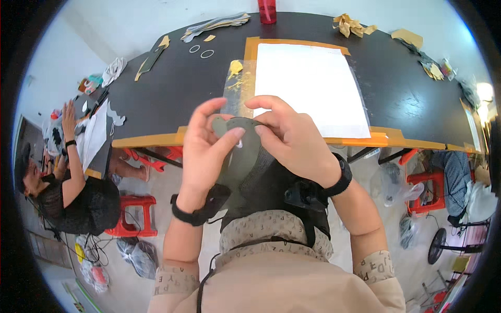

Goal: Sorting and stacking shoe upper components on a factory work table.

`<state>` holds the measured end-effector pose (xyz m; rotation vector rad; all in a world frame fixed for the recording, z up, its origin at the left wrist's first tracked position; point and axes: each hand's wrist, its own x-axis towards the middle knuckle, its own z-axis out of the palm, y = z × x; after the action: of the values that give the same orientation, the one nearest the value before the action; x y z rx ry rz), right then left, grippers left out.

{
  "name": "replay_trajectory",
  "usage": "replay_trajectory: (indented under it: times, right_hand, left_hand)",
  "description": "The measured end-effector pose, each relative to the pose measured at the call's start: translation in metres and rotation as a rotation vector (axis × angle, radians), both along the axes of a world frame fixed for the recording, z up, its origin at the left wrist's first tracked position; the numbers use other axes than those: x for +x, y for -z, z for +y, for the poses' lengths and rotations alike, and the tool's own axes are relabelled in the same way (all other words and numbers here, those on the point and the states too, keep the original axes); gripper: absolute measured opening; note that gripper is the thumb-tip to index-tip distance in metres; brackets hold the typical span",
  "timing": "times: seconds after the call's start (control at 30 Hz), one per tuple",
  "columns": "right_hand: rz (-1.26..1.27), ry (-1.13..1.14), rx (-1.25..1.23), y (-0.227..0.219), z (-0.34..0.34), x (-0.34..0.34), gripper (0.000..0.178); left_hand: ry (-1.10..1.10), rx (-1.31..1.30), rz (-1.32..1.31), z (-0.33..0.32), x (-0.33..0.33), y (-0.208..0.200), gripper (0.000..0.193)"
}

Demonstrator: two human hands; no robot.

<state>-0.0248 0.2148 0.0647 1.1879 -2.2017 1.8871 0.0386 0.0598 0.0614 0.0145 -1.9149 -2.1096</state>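
Left hand (206, 151): we find its thumb and fingers pinching the dark grey cut piece (241, 151) by its left edge.
Right hand (292, 138): pinches the piece's top right edge.
Piece: between both hands.

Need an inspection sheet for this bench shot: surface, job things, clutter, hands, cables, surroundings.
Surface: black table with orange edge tape, white sheet taped down.
Job things: dark flat cutout held above the table's near edge.
Clutter: two rings, yellow scraps, fabric strips, red bottle.
Hands: left hand and right hand both pinch the cutout.
Cables: black cord down the chest.
Surroundings: seated person, red stools, fan.
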Motion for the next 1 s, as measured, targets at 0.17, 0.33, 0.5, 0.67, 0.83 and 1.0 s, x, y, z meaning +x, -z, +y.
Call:
replay_trajectory:
  times: [0.17,0.33,0.5,0.67,0.83,1.0]
  right_hand:
    - [-0.159,-0.072,-0.012,0.017,0.003,-0.005,0.027]
    - [-0.356,-0.158,-0.115,0.016,0.005,-0.009,0.023]
    - [-0.370,-0.162,-0.141,0.028,0.002,-0.015,0.025]
    - [-0.210,-0.156,-0.091,0.030,0.001,-0.014,0.027]
    - [-0.166,-0.210,0.170,0.024,0.006,-0.018,0.017]
    - [0.129,-0.069,0.075,0.033,-0.001,-0.014,0.012]
  left_hand:
    - [-0.001,0.162,-0.068,-0.004,-0.005,0.018,0.033]
    - [0.002,0.201,-0.091,-0.002,-0.009,0.023,0.026]
    - [-0.014,0.145,-0.092,0.003,-0.010,0.022,0.027]
    - [0.013,0.206,-0.131,-0.003,-0.008,0.026,0.030]
    - [0.082,0.194,-0.184,-0.009,-0.009,0.035,0.031]
    - [-0.020,0.131,-0.135,-0.001,-0.010,0.034,0.033]
